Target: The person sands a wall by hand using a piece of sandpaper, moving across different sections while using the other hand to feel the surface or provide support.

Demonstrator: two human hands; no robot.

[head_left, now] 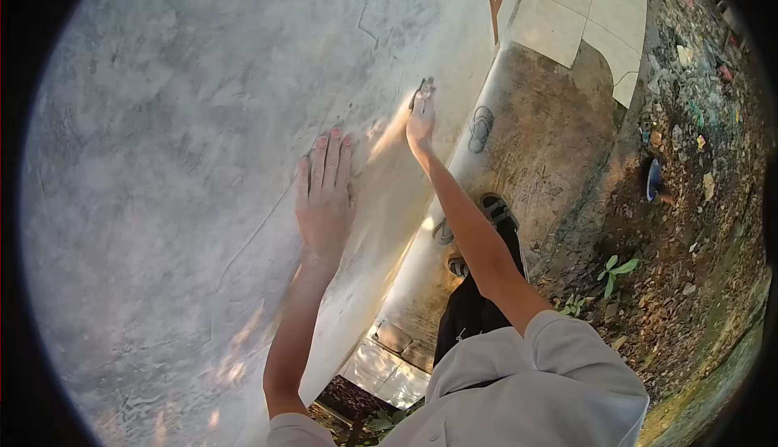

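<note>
A rough grey plastered wall (186, 123) fills the left and centre of the view. My left hand (324, 192) lies flat against it, fingers together and pointing up. My right hand (421, 115) is further along the wall, pressing a small flat object (425, 89) against the surface; the object is blurred and I cannot tell what it is. Both arms reach out from white sleeves at the bottom.
Below the wall runs a concrete ledge (535, 147) with a sandal print. My feet in sandals (494, 212) stand on it. Cream tiles (567, 9) lie beyond. Dirt ground with litter and small plants (697, 163) is at the right.
</note>
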